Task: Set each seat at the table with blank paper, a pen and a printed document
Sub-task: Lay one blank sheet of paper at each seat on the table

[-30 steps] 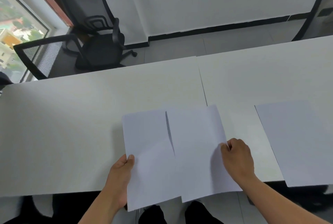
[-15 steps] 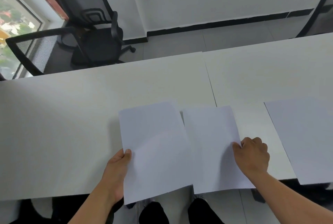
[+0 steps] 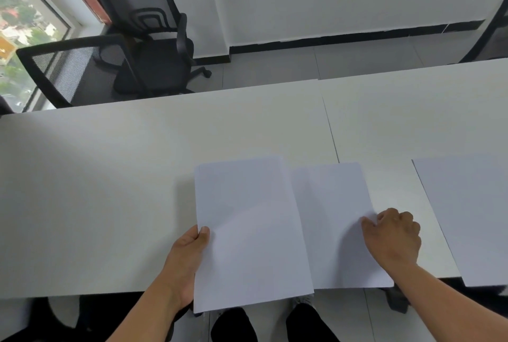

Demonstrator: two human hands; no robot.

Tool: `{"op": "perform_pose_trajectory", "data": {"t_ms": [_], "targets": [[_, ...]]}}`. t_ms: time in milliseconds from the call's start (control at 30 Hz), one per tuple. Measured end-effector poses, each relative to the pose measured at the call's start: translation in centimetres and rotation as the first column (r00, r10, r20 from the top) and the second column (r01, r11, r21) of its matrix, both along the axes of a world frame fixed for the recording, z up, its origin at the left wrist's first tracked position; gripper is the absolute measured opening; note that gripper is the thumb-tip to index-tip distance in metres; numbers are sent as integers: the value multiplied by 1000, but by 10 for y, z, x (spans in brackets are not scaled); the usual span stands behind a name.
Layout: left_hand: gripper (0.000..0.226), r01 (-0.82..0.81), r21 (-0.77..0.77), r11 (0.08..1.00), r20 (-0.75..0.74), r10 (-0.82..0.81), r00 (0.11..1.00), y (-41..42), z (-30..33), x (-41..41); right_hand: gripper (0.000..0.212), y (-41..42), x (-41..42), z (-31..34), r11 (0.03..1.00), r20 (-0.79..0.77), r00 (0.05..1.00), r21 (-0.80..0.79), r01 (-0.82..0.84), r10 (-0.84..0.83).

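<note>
My left hand (image 3: 188,256) grips the left edge of a thin stack of blank white paper (image 3: 247,231), thumb on top, held over the near edge of the white table (image 3: 110,190). A single blank sheet (image 3: 335,220) lies flat on the table just right of the stack. My right hand (image 3: 395,234) pinches that sheet's right edge with curled fingers. Another blank sheet (image 3: 472,212) lies further right on the table. No pen or printed document is in view.
Two black mesh office chairs (image 3: 154,47) stand beyond the table at the far left, near a window (image 3: 19,39). Part of another chair (image 3: 494,31) shows at the far right. A seam (image 3: 330,130) splits the tabletop. My legs are under the near edge.
The single sheet has slid right out from the stack and now lies flat beside it. My right hand moved right with it. My left hand kept hold of the stack.
</note>
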State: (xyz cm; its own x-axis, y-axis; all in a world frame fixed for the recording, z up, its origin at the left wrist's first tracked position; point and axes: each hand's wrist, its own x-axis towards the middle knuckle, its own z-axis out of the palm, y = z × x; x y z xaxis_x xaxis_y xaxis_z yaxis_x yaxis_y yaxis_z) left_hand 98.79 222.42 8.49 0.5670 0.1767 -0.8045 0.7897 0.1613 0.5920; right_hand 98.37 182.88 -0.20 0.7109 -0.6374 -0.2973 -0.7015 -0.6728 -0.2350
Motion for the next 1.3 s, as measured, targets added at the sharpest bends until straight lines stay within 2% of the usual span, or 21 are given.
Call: {"op": "perform_pose_trajectory", "data": {"t_ms": [100, 200, 333, 467, 600, 667, 800, 1300], "targets": [[28, -13, -14, 1000, -1, 12, 1000, 4, 0, 0, 41, 7, -1, 6, 1000, 72, 997, 1, 10, -10], [28, -24, -24, 999, 15, 25, 1000, 9, 5, 1, 34, 25, 1, 15, 995, 172, 981, 14, -96, 93], [29, -31, -30, 999, 39, 32, 999, 22, 16, 2, 11, 75, 11, 38, 923, 314, 919, 220, -315, 238], [29, -56, -32, 998, 63, 58, 996, 42, 28, -1, 38, 134, 25, 68, 801, 288, 932, 493, -340, 219], [30, -85, -38, 996, 75, 87, 993, 69, 35, -5, 51, 186, 33, 91, 708, 282, 943, 630, -320, 175], [30, -98, -39, 994, 80, 101, 992, 83, 37, -7, 47, 207, 35, 99, 678, 267, 941, 654, -336, 208], [30, -100, -46, 994, 87, 104, 991, 116, 38, -12, 41, 245, 37, 98, 683, 237, 933, 635, -360, 271], [32, -96, -25, 995, 82, 98, 992, 242, 16, -31, 37, 375, 21, 64, 666, 156, 952, 685, -296, 263]]}}
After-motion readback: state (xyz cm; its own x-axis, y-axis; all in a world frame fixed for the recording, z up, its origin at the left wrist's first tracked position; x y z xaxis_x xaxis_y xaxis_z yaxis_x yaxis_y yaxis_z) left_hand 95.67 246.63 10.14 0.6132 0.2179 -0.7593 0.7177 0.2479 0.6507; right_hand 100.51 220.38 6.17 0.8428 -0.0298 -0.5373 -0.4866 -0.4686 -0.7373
